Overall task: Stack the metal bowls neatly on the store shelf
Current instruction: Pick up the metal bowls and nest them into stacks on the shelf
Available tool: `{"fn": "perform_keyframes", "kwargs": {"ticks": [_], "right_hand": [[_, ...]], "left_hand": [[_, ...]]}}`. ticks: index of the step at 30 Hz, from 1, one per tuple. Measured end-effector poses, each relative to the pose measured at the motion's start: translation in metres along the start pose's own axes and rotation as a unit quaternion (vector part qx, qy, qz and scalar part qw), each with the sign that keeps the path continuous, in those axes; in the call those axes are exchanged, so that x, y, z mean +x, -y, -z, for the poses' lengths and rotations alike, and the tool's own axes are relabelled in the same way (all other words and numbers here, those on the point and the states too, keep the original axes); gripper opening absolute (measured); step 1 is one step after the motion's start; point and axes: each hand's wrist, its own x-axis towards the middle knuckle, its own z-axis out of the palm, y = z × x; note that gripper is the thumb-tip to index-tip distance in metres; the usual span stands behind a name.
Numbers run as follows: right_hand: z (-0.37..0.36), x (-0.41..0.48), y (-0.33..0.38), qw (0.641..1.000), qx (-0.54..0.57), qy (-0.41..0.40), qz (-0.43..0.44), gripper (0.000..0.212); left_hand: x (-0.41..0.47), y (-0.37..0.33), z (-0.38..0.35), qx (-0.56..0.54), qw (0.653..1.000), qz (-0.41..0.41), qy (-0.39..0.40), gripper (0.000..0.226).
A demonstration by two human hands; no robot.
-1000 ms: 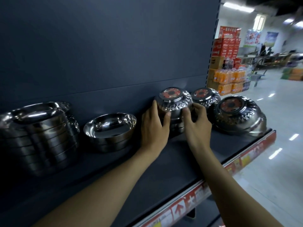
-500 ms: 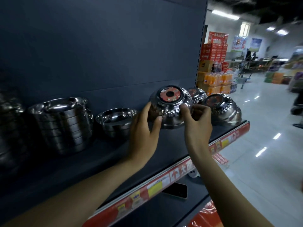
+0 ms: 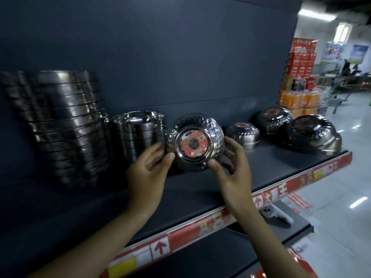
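I hold a small metal bowl [image 3: 195, 144] above the dark shelf [image 3: 200, 189], tipped so its base with a round red label faces me. My left hand [image 3: 149, 167] grips its left side and my right hand [image 3: 230, 167] grips its right side. Just left of it stands a short stack of upright bowls [image 3: 136, 133]. A taller stack of wide bowls [image 3: 64, 121] fills the far left. To the right sit three upside-down bowls with red labels: one small bowl [image 3: 242, 134] and two larger ones [image 3: 274, 121] [image 3: 313, 135].
A dark back panel [image 3: 160, 57] rises behind the shelf. A red price strip [image 3: 220, 217] runs along its front edge, with a lower shelf [image 3: 291, 223] beneath. The store aisle with stacked red boxes [image 3: 301, 59] and orange bottles [image 3: 295, 101] lies at the right.
Both hands lifted the labelled bowl off the stack at the right, carried it left toward the short upright stack and tipped its base toward me. The view swung left.
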Motion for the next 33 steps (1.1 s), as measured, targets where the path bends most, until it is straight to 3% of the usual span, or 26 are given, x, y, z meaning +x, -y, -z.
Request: {"fn": "perform_keyframes", "kwargs": {"ticks": [8,14,19,26,33], "right_hand": [[0.003,0.003,-0.021,0.998,-0.009,0.065,-0.011,0.094],[0.006,0.004,-0.023,0.995,-0.028,0.091,-0.009,0.094],[0.008,0.004,-0.025,0.998,-0.037,0.045,0.004,0.090],[0.011,0.007,-0.024,0.999,-0.005,0.008,-0.042,0.092],[0.013,0.010,-0.023,0.994,0.033,-0.005,-0.108,0.059]], "left_hand": [[0.003,0.014,0.003,0.059,0.998,0.010,0.032,0.051],[-0.003,0.013,0.001,0.079,0.994,0.003,0.077,0.072],[-0.006,0.009,-0.003,0.054,0.992,0.014,0.109,0.085],[-0.001,0.007,-0.001,0.035,0.989,0.049,0.138,0.068],[-0.002,0.007,0.004,0.041,0.981,0.066,0.178,0.052]]}}
